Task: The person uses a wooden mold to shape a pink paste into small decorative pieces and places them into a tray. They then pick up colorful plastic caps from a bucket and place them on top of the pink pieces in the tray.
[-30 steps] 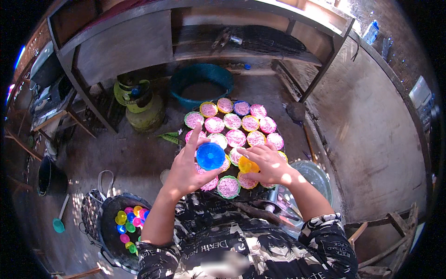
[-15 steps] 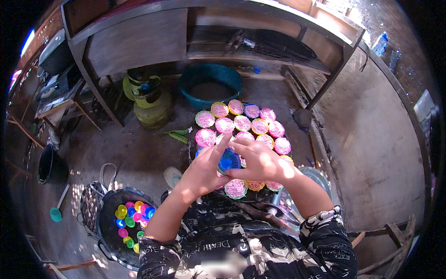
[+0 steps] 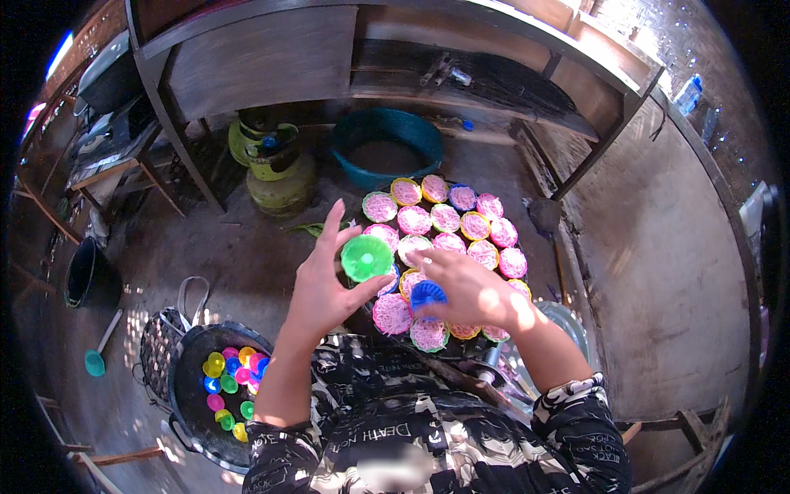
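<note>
Between the thumb and fingers of my left hand (image 3: 321,288) is a green fluted plastic cup (image 3: 359,262), its round side facing me. My right hand (image 3: 473,290) holds a blue fluted cup (image 3: 426,300) beside it; its fingertips are partly hidden over the cups below. Under both hands stand rows of colourful fluted cups filled with pink and white shreds, such as a pink one (image 3: 392,314) at the near left and a yellow one (image 3: 434,188) at the far side. What they stand on is mostly covered.
At lower left a black tub (image 3: 191,375) holds loose coloured cups, with a woven bag (image 3: 158,350) beside it. Beyond the filled cups are a teal basin (image 3: 350,165) and green gas cylinders (image 3: 281,185). A wooden bench (image 3: 255,70) spans the back; a clear container (image 3: 564,323) sits at right.
My hands, close together around the blue cup before, have moved apart. The green cup now shows in my left hand, and the blue cup is in my right. The view has shifted slightly.
</note>
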### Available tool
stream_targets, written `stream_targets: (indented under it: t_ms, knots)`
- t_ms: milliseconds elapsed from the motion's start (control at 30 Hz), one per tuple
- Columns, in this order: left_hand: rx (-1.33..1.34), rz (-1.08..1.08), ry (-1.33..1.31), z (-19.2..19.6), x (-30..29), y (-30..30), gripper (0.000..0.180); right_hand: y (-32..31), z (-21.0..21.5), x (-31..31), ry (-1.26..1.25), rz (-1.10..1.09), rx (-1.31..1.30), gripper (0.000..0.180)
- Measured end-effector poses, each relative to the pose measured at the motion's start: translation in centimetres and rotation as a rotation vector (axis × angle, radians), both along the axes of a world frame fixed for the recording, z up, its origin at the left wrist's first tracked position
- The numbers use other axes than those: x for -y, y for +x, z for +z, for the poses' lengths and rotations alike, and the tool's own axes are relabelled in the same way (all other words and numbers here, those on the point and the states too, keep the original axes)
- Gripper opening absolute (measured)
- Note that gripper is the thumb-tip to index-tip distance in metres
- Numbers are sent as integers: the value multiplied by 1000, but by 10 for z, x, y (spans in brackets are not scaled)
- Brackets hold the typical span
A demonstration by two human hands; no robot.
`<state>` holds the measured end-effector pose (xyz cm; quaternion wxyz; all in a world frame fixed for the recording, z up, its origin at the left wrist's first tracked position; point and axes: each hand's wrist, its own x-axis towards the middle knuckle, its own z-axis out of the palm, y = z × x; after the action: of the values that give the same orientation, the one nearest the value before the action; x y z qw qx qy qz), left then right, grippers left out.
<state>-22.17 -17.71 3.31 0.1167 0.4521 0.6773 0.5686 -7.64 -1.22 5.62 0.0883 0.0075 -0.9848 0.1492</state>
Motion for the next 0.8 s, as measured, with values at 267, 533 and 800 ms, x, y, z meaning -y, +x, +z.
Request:
stream_targets:
  t_ms: [267, 533, 800]
  knots:
    - [-178, -92, 42, -6, -25, -3, 97, -45, 5, -13, -379, -275, -46, 27]
    - [37, 593, 127, -84, 82, -55, 69, -50, -55, -39, -151, -239, 48, 25]
    - [39, 1412, -558, -266, 319, -73, 44, -20, -20, -29, -197, -324, -201, 41]
